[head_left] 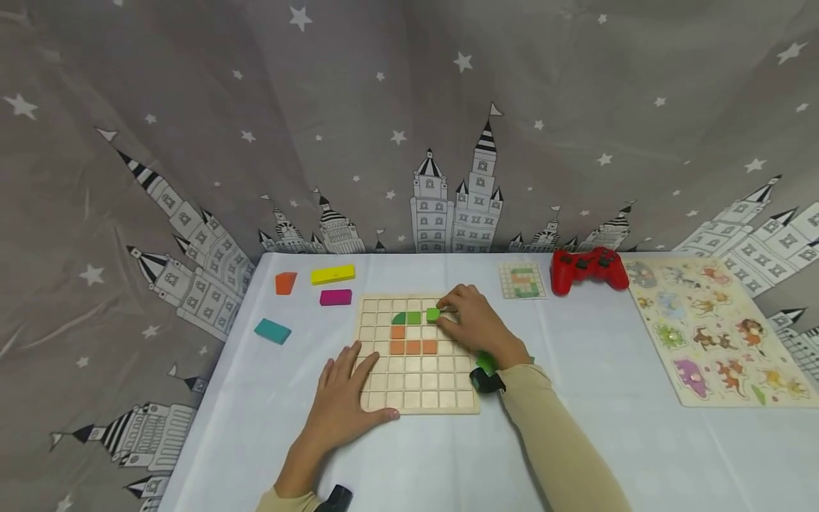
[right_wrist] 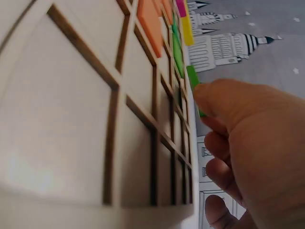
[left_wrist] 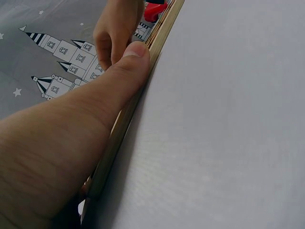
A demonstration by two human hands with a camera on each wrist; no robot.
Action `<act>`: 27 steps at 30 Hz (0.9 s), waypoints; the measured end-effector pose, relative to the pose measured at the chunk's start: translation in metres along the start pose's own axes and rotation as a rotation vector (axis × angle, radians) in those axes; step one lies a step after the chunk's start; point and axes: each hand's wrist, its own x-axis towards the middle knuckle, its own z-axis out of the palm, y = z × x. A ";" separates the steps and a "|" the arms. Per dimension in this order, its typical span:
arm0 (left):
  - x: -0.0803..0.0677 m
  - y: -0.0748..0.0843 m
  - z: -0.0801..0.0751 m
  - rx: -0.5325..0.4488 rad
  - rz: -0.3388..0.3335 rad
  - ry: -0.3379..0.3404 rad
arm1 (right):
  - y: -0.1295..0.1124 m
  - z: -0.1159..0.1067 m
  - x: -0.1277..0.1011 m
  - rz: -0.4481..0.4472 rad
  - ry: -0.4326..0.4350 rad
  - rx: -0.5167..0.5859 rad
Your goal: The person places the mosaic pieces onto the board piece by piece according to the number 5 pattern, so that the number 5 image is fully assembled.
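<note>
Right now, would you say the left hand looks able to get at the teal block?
Likely yes: the left hand rests spread at a corner of the grid board, holding no block, and nothing visible stands between it and the teal block.

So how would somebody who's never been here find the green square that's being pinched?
On the white table, look for the wooden grid board. Near its far edge, the right hand pinches a small green square. A similar green piece sits in the grid just left of it, but only this one is held.
</note>
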 end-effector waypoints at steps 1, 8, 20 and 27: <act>0.000 0.000 0.000 0.001 0.000 -0.002 | -0.001 0.002 0.003 -0.003 -0.009 -0.010; -0.001 0.000 0.001 0.003 -0.005 -0.009 | -0.004 0.011 0.010 0.016 -0.034 -0.088; -0.003 -0.001 -0.002 0.000 0.001 0.006 | -0.010 0.012 0.012 0.013 -0.058 -0.154; -0.001 -0.001 0.000 -0.002 0.014 0.011 | -0.013 0.009 0.012 0.075 -0.076 -0.147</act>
